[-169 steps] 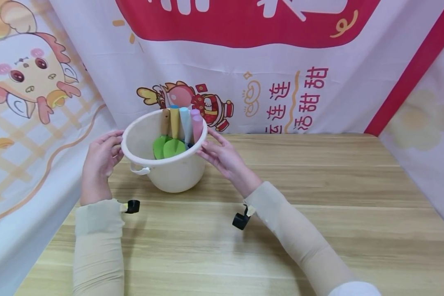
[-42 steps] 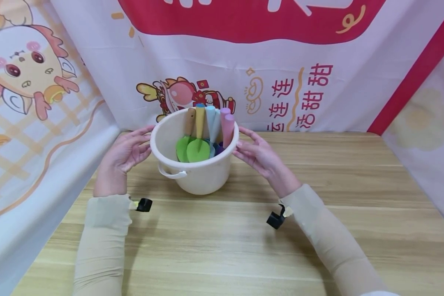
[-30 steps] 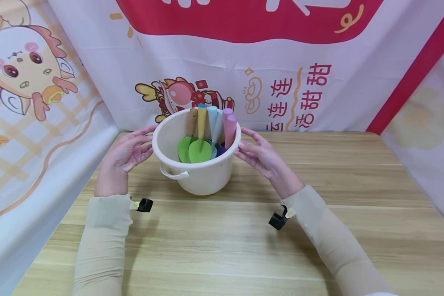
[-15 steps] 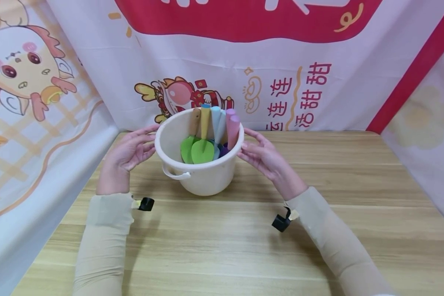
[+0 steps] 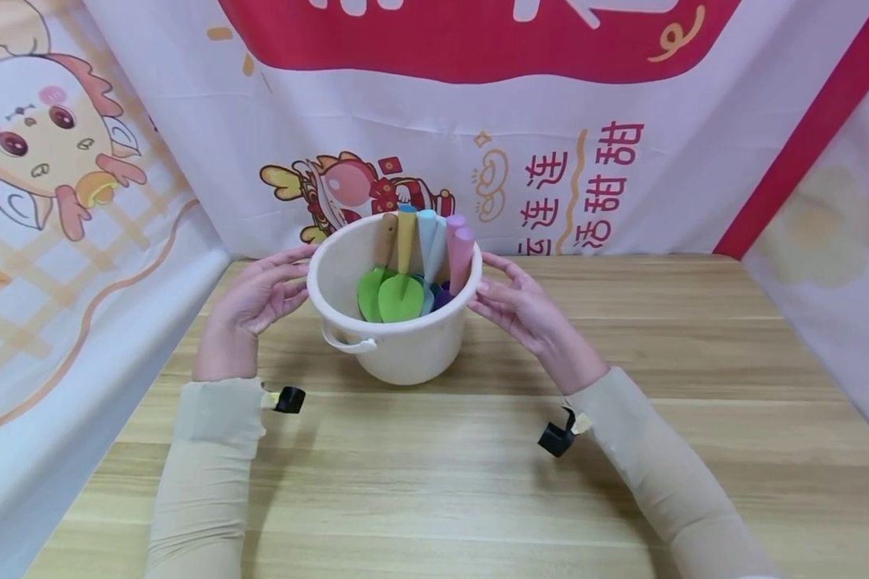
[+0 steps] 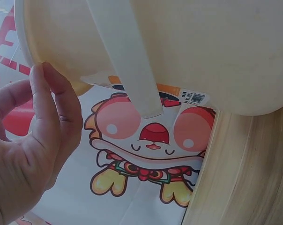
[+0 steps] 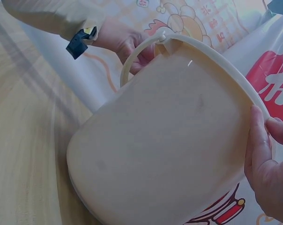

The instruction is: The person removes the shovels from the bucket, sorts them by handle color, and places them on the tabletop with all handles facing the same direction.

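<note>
A cream plastic bucket [image 5: 413, 358] stands upright over the table in front of me, holding several hand tools. One has a green trowel-like blade [image 5: 401, 299] and a yellow handle with a blue end. Beside it stand a brown handle [image 5: 387, 241], light blue handles [image 5: 427, 237] and pink handles [image 5: 460, 257]. My left hand [image 5: 257, 297] holds the rim on the left; its fingertips [image 6: 40, 70] meet at the lip. On the right side my right hand [image 5: 517, 305] grips the rim, its thumb and fingers [image 7: 258, 136] at the edge. The bucket's white carry handle [image 5: 351, 346] hangs toward the front left.
A wood-grain table [image 5: 434, 482] lies under the bucket and forearms. Printed cloth [image 5: 695, 161] hangs behind the table's back edge, with another sheet [image 5: 80, 265] along the left. Small black cameras [image 5: 556, 440] stick out from both cuffs.
Both hands and the bucket have moved to the right along the table since the earliest frame, still drifting slightly right over the last second. The hold on the rim looks the same.
</note>
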Demonstrator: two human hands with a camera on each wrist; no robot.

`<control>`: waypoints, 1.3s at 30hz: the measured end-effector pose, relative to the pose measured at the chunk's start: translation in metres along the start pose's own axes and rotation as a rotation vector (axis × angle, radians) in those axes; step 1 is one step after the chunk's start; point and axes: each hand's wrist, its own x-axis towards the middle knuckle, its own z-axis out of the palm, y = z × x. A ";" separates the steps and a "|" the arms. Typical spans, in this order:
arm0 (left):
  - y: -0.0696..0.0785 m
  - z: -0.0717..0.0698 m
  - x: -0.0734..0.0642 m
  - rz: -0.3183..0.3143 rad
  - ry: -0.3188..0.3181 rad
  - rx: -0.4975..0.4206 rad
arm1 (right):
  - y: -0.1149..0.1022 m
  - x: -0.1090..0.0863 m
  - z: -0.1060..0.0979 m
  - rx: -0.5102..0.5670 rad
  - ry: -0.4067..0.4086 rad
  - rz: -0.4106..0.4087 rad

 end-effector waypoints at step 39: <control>-0.013 0.015 0.005 0.030 -0.061 0.075 | -0.008 -0.020 -0.016 -0.030 -0.008 -0.008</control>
